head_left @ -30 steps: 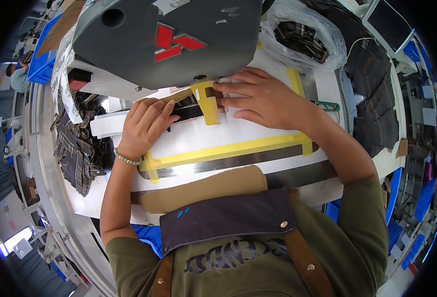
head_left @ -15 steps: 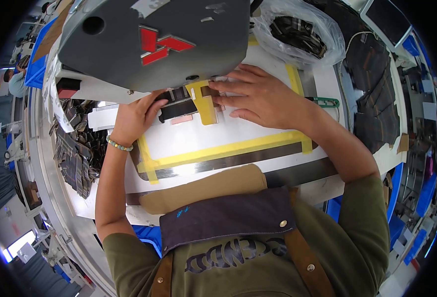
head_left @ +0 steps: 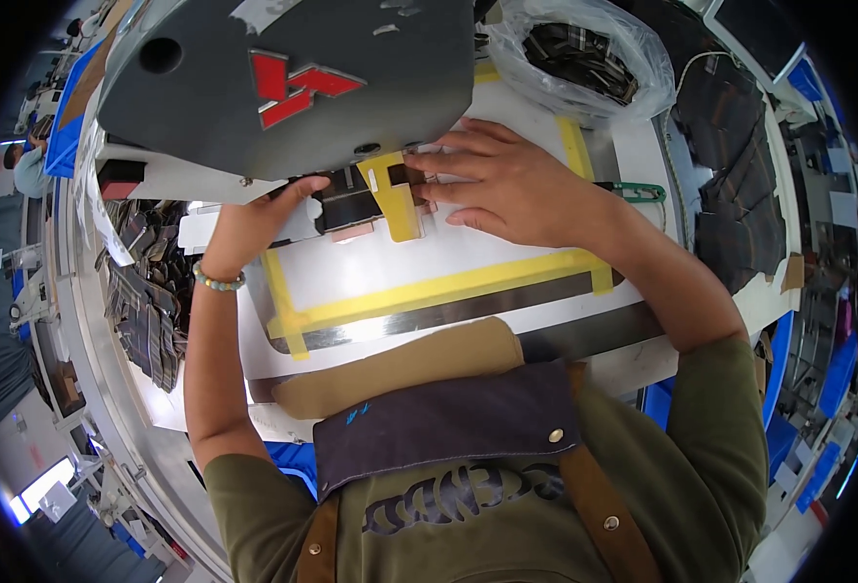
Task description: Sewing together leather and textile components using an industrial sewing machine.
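My left hand (head_left: 254,225) reaches in at the left edge of a flat black piece (head_left: 351,202), its thumb stretched out. The machine head hides its other fingers. The black piece lies on a white sheet (head_left: 429,262). A yellow plate (head_left: 396,199), with a cut-out, lies across the black piece's right end. My right hand (head_left: 526,189) lies flat to the right, fingers spread, their tips at the yellow plate and a small dark piece (head_left: 404,175) beside it. Neither hand is closed around anything. A pinkish patch (head_left: 354,232) shows under the black piece's lower edge.
A dark grey machine head (head_left: 302,87) overhangs the work. Yellow tape (head_left: 438,291) borders the sheet. Green thread snips (head_left: 638,191) lie beyond my right wrist. Dark cut pieces are heaped at left (head_left: 152,321); a clear plastic bag (head_left: 642,68) holds more. Dark fabric (head_left: 735,194) lies far right.
My left thumb has come off the black piece's face and stretched toward the machine head. A pale zip-like line across that piece no longer shows. My right hand stays nearly still.
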`<move>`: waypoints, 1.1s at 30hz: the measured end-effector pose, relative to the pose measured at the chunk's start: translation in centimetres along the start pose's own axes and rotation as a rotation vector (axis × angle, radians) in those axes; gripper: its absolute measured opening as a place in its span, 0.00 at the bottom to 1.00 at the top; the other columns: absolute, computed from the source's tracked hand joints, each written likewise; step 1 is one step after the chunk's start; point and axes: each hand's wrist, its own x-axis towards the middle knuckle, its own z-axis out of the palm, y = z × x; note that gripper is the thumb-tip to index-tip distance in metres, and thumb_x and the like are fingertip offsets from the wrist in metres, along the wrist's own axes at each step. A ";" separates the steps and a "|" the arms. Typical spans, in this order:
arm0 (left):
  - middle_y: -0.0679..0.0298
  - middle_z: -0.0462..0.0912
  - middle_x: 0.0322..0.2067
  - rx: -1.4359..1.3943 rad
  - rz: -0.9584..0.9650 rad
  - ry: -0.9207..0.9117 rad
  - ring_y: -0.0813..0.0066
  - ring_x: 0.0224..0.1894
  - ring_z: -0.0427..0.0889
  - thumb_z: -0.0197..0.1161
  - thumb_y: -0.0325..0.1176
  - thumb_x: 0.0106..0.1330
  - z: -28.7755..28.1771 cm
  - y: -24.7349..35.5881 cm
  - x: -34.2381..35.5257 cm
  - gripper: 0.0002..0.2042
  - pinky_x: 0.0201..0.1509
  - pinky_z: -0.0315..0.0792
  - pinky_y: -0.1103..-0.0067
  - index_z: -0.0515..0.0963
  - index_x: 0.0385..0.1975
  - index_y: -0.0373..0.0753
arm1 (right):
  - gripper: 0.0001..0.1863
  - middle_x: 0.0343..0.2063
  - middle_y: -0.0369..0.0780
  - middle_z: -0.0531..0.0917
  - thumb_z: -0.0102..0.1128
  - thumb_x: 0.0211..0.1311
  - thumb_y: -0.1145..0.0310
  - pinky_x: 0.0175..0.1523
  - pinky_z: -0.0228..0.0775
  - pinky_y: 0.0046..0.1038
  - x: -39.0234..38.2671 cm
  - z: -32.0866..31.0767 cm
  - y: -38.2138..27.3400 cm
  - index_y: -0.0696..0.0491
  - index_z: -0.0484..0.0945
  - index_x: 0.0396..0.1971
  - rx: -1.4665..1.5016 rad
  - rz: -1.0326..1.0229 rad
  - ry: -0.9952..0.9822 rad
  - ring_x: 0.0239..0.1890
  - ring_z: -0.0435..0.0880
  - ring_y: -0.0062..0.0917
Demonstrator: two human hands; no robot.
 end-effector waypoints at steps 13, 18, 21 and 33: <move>0.69 0.94 0.37 -0.028 -0.122 -0.003 0.90 0.33 0.79 0.76 0.37 0.75 2.9 -0.5 -0.1 0.13 0.38 0.76 0.84 0.92 0.51 0.36 | 0.20 0.71 0.38 0.80 0.69 0.70 0.68 0.78 0.69 0.42 -0.5 -1.1 0.7 0.48 0.87 0.60 0.149 -0.020 0.080 0.74 0.75 0.37; 0.65 0.94 0.40 0.093 -0.183 0.010 0.83 0.32 0.84 0.76 0.35 0.73 3.2 -0.1 -0.2 0.12 0.39 0.80 0.79 0.91 0.50 0.36 | 0.20 0.72 0.39 0.79 0.67 0.73 0.66 0.81 0.63 0.45 -0.2 -0.7 0.7 0.47 0.87 0.62 0.099 -0.032 0.006 0.78 0.71 0.37; 0.61 0.94 0.47 0.646 0.173 0.173 0.68 0.37 0.90 0.78 0.34 0.69 3.7 0.6 -1.1 0.16 0.43 0.83 0.72 0.89 0.54 0.37 | 0.19 0.72 0.39 0.80 0.66 0.74 0.65 0.80 0.64 0.45 -0.2 -0.6 0.5 0.47 0.87 0.62 0.055 -0.037 0.015 0.77 0.72 0.37; 0.54 0.82 0.69 0.702 0.376 0.165 0.51 0.66 0.81 0.75 0.38 0.67 6.6 4.6 -5.5 0.25 0.66 0.77 0.62 0.84 0.62 0.32 | 0.23 0.72 0.36 0.80 0.69 0.67 0.69 0.81 0.65 0.43 -0.3 -0.2 0.2 0.48 0.86 0.62 0.001 -0.029 0.043 0.72 0.77 0.34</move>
